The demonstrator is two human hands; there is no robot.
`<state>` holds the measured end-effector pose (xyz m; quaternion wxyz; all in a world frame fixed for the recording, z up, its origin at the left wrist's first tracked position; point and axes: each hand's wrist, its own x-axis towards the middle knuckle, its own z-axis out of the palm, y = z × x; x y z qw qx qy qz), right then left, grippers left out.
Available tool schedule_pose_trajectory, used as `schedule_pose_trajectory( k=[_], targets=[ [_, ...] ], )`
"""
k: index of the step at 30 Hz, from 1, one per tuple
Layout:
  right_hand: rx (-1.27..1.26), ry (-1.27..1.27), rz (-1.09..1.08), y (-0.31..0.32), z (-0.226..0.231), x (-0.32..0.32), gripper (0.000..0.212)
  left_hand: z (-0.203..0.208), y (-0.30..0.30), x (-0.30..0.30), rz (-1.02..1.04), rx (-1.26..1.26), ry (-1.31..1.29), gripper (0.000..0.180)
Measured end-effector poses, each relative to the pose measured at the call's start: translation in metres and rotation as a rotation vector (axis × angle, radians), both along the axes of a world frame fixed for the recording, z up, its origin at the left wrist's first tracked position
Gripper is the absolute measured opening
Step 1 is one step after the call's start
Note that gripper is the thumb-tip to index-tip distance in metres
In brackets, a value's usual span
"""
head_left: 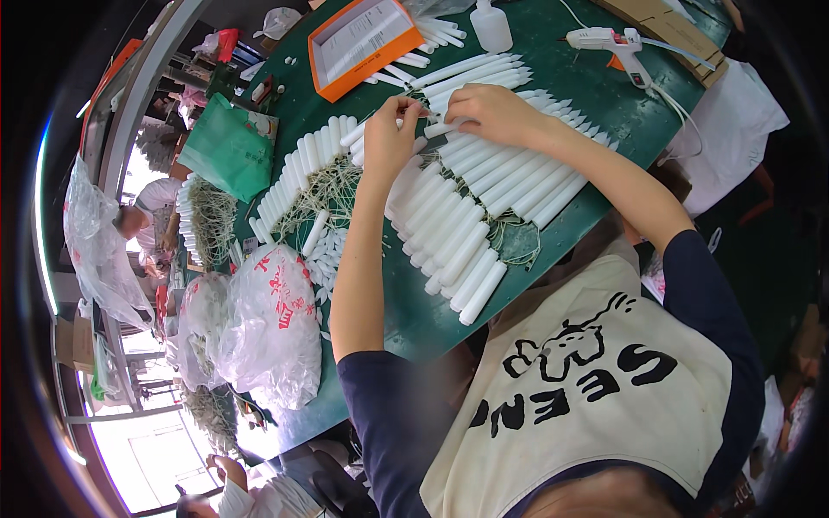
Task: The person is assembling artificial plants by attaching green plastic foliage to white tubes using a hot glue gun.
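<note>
Over the rows of white candle tubes on the green table, my two hands nearly meet. My right hand point(494, 114) is closed round a short white candle tube point(439, 129), its end showing between the hands. My left hand point(394, 134) pinches beside that end; what lies between its fingertips is too small to make out. Under my right forearm lies a row of white candles with pointed tips point(509, 177). Nearer to me is a pile of plain white tubes point(445, 229) with thin pale wires point(515, 242) at their ends.
Further left stand more white tubes point(298, 168) with tangled wires, small white tips point(326, 259) and a plastic bag point(272, 324). An orange box point(319, 65), a white bottle point(491, 28) and a glue gun point(615, 47) with its cord lie at the back. Other people sit far left.
</note>
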<state>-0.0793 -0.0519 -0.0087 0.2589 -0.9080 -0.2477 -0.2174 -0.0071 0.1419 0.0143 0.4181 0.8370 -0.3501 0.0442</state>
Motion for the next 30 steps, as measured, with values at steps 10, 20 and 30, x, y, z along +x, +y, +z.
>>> schedule_pose_trajectory(
  k=[10, 20, 30],
  targets=[
    [-0.031, 0.068, -0.159, -0.007, 0.005, 0.009, 0.021, -0.004, 0.015, 0.003, -0.109, -0.125, 0.127, 0.018],
    [-0.028, 0.055, -0.045, -0.019, 0.004, 0.009, 0.026, 0.003, 0.045, -0.001, 0.044, 0.359, -0.193, 0.027],
    [0.06, -0.081, 0.014, -0.005, 0.013, 0.006, 0.026, -0.011, 0.043, -0.002, 0.107, 0.621, -0.302, 0.029]
  ],
)
